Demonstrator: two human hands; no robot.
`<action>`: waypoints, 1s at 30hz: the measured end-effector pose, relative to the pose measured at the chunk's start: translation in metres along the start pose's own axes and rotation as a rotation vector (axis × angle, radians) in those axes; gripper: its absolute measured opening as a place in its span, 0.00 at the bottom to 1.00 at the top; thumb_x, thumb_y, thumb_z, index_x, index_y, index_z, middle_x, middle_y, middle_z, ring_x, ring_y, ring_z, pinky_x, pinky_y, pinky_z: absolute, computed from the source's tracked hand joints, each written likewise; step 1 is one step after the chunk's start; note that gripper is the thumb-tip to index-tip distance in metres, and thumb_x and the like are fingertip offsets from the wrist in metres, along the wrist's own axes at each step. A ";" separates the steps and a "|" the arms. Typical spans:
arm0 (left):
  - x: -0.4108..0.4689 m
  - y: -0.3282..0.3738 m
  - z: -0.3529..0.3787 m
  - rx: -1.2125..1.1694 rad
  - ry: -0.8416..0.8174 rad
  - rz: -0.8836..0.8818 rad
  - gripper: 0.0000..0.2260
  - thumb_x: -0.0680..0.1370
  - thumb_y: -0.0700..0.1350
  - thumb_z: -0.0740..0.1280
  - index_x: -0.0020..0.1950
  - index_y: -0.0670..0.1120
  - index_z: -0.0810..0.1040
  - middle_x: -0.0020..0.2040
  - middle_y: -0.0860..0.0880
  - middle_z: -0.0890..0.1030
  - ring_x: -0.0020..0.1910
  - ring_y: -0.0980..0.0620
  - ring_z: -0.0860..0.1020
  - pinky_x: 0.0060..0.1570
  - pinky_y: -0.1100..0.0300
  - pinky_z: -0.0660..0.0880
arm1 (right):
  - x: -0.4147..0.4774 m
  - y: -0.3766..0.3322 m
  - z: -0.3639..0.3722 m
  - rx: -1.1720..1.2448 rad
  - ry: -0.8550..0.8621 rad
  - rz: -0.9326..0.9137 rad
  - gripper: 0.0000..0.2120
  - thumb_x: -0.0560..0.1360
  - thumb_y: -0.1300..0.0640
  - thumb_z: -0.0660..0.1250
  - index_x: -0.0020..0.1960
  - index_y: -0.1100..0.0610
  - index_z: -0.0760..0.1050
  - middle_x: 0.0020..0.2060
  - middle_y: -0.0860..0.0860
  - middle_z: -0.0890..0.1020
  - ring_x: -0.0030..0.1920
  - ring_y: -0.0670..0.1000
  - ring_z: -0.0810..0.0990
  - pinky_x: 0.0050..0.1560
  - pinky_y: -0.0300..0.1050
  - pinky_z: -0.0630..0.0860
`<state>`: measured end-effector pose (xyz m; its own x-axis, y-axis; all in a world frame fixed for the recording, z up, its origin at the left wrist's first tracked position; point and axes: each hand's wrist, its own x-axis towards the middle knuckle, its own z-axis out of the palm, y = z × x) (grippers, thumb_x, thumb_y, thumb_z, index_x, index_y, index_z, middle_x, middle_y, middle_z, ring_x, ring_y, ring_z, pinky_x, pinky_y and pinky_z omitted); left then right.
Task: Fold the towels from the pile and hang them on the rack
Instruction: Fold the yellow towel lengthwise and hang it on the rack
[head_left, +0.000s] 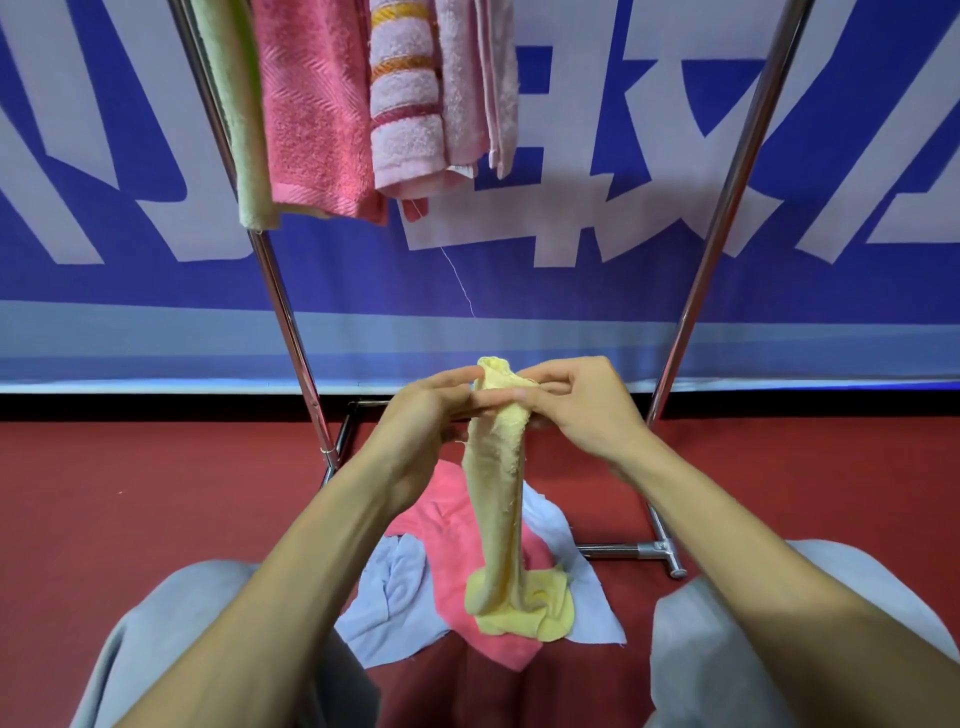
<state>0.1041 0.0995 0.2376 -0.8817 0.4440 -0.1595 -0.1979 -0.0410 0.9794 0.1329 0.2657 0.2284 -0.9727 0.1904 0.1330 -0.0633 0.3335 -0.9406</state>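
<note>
- The banner (571, 130) fills the background, blue with big white shapes, and reaches down to the floor line.
- The floor (130, 493) is red (grey trouser legs (171, 623) show at both lower corners).
- The rack (727, 197) stands in front of the banner. Its two chrome poles slant up on either side of the hands, and a footed base bar lies on the floor at the right.
- Four towels hang side by side at the rack's upper left: a green towel (244, 130), a coral towel (311, 114), a striped towel (405, 114) and a pale pink towel (478, 93). A loose thread (457, 275) trails below them.
- The pile (395, 587) lies on the floor between the knees, near the rack's base. It is pale blue cloths with a coral one across them.
- The yellow towel (498, 467) is held up above the pile in a long, narrow bunch. Its lower end rests crumpled on the pile.
- The left hand (421, 415) pinches the towel's upper end from the left, thumb and fingers closed on the cloth.
- The right hand (582, 405) pinches the same end from the right, fingertips closed on the top edge. The two hands nearly meet.
</note>
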 end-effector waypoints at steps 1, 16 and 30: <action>0.000 0.005 -0.001 0.007 0.029 0.016 0.13 0.79 0.40 0.59 0.63 0.44 0.75 0.55 0.45 0.84 0.56 0.48 0.79 0.53 0.56 0.69 | 0.000 -0.001 -0.002 0.001 -0.005 -0.006 0.04 0.73 0.63 0.70 0.47 0.61 0.82 0.35 0.54 0.84 0.35 0.45 0.81 0.40 0.38 0.80; -0.005 0.004 -0.019 0.307 -0.152 0.181 0.09 0.71 0.37 0.73 0.49 0.41 0.78 0.41 0.52 0.83 0.42 0.57 0.80 0.45 0.67 0.76 | -0.011 -0.007 -0.028 -0.062 -0.230 -0.218 0.07 0.76 0.67 0.66 0.44 0.57 0.80 0.36 0.47 0.81 0.37 0.40 0.78 0.43 0.33 0.73; -0.005 0.004 -0.006 0.857 0.024 0.436 0.07 0.78 0.48 0.66 0.48 0.46 0.81 0.43 0.50 0.84 0.44 0.51 0.81 0.49 0.52 0.76 | -0.012 -0.004 -0.038 -0.160 -0.089 -0.209 0.04 0.75 0.63 0.68 0.45 0.56 0.81 0.39 0.49 0.83 0.39 0.42 0.79 0.45 0.35 0.75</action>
<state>0.1049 0.0922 0.2417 -0.8142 0.5256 0.2466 0.5210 0.4741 0.7097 0.1531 0.2969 0.2422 -0.9586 0.0224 0.2838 -0.2350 0.5000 -0.8335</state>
